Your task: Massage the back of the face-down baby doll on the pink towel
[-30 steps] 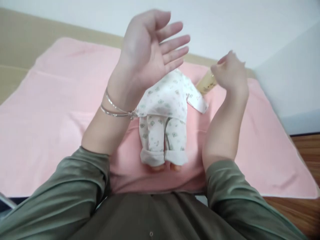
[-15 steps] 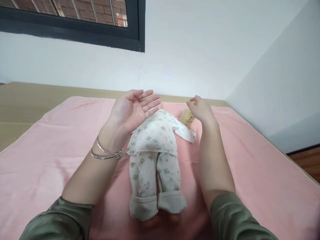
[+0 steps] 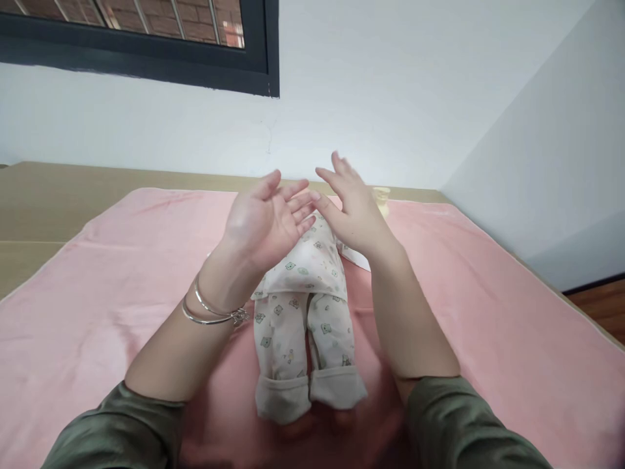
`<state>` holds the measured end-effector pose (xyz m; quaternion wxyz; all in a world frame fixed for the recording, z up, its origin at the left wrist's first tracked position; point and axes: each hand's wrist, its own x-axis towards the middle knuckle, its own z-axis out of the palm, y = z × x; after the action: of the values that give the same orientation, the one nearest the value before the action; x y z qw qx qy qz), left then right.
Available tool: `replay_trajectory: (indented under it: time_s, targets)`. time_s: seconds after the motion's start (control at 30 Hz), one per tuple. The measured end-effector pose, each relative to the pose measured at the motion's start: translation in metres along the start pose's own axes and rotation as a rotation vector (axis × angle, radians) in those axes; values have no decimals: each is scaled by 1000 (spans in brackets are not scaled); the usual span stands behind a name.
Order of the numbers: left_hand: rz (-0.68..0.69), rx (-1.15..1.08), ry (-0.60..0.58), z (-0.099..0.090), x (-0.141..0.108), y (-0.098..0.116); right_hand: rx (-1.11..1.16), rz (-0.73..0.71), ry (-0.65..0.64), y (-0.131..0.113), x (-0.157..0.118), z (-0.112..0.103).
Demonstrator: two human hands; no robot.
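Little green and grey motifs on the short white cloth top (image 3: 312,268) and straight white cloth trousers (image 3: 289,335). Plain pink over the broad cloth sheet (image 3: 488,299), dark green on loose cloth sleeves (image 3: 120,426).

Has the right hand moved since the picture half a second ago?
Yes. Judged against the window frame, the right hand has shifted left, away from the bottle and in towards the left hand.

Possibly a home: window (image 3: 161,19), pink cloth (image 3: 478,306).
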<state>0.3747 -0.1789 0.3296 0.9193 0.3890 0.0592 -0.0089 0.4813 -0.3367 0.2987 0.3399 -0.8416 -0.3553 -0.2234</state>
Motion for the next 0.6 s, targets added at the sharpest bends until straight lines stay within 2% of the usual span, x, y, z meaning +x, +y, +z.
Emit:
replay_trajectory:
  time_s: [0.07, 0.17, 0.23, 0.3, 0.37, 0.47, 0.6]
  targets:
    - [49, 9, -16, 0, -7, 8, -124, 54, 56, 10, 2, -5]
    - [153, 27, -10, -2, -16, 19, -249, 337, 178, 55, 2, -25]
    - [216, 16, 7, -4, -18, 23, -207, 481, 97, 84, 1, -36]
    - [249, -7, 34, -5, -18, 24, -173, 542, 41, 100, -1, -42]
    - [249, -23, 47, -6, -16, 24, -200, 527, 20, 102, -3, -42]
    - [229, -26, 41, -8, -12, 23, -257, 460, 7, 91, -2, -35]
    - [235, -12, 33, -11, -11, 23, -275, 468, -43, 79, 0, -30]
